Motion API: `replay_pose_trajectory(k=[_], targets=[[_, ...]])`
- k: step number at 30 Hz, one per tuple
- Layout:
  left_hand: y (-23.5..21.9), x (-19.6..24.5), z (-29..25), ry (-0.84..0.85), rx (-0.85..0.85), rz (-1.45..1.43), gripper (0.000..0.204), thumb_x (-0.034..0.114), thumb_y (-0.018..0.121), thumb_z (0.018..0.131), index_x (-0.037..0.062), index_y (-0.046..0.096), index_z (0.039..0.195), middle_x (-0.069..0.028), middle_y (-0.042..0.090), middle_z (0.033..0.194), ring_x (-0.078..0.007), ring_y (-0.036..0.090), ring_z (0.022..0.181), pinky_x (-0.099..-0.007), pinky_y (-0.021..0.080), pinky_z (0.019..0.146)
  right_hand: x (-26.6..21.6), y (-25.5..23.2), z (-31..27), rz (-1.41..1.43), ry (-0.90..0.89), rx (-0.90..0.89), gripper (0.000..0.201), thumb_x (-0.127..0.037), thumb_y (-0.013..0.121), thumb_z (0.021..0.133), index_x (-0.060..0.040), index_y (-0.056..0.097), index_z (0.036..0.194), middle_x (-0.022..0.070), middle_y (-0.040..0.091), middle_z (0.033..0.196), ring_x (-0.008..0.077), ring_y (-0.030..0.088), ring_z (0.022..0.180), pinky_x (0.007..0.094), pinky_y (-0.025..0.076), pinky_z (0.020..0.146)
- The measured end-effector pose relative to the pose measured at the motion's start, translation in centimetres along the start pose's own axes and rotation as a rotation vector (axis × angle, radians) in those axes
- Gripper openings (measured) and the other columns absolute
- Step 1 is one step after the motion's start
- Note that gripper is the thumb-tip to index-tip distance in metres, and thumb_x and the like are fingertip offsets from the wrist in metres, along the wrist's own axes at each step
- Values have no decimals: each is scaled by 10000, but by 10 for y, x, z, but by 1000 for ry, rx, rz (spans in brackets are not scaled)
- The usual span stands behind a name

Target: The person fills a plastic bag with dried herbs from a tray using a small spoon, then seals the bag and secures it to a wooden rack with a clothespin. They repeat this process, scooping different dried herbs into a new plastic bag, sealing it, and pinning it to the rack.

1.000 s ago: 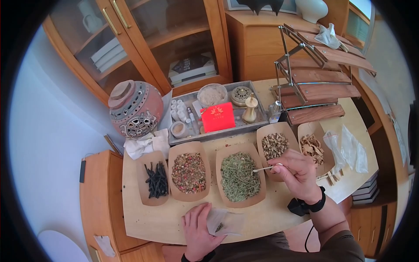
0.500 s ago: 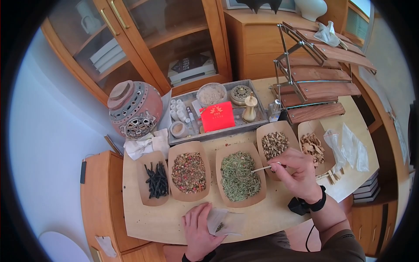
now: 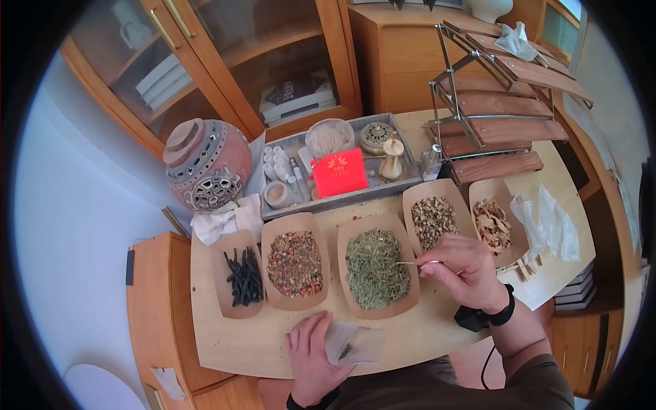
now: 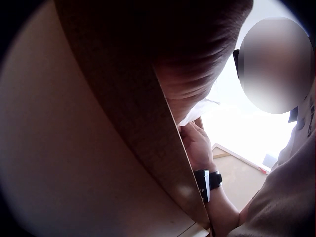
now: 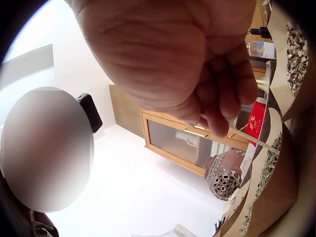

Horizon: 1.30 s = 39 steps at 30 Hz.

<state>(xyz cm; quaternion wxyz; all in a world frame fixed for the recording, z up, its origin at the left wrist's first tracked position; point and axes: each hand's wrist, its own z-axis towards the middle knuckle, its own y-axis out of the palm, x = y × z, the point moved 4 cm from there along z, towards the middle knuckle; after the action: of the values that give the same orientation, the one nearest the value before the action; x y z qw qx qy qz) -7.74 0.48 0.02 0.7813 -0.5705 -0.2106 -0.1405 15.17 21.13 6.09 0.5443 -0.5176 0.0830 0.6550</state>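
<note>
My right hand pinches a thin light stick whose tip reaches into the green dried herb in the middle paper tray. The right wrist view shows the same stick below the fingers, its far end at the herb. My left hand lies at the table's front edge, thumb and fingers around the left side of a small translucent pouch with a little dark herb inside. In the left wrist view the palm is dark and its fingertips are hidden.
Paper trays hold black pods, a reddish mix, pale chopped pieces and brown chips. Behind them stand a grey tray, a clay pot and a folding wooden rack. Plastic bags lie at the right.
The head view has shifted slightly. The stick's tip has moved a little within the green herb, and my right hand stays beside that tray. My left hand still holds the pouch.
</note>
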Motion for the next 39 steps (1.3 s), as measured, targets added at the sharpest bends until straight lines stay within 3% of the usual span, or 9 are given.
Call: replay_pose_trajectory(k=[4,8,10,39], targets=[[-2,3,3,4,-5,-7,914,449,899,697,15,572,1431,-175,599,1361,-398,553,1229,-520,416,1065,1,0,0,-3,-8,-2,87,-6,771,911,-1,781,997,92,662,740,247,610,671,354,482,633],[0,2,1,-10,5,2,909,507,891,705,32,585,1418,-142,611,1378,-362,558,1252,-511,396,1073,1,1,0,15,-23,-13,100,-11,782,903,-5,780,1003,93,674,751,253,615,670,359,481,625],[-1,4,3,2,9,-4,904,426,915,691,23,574,1425,-173,601,1368,-393,557,1224,-518,421,1062,1,2,0,15,-32,-22,106,-12,784,901,-6,779,1006,93,677,753,255,617,668,362,481,624],[-2,5,7,-8,18,-10,854,383,905,662,21,601,1374,-170,625,1345,-393,577,1208,-511,428,1046,3,3,2,-7,-19,-48,100,-20,789,891,-11,774,990,81,614,685,264,589,625,372,448,595]])
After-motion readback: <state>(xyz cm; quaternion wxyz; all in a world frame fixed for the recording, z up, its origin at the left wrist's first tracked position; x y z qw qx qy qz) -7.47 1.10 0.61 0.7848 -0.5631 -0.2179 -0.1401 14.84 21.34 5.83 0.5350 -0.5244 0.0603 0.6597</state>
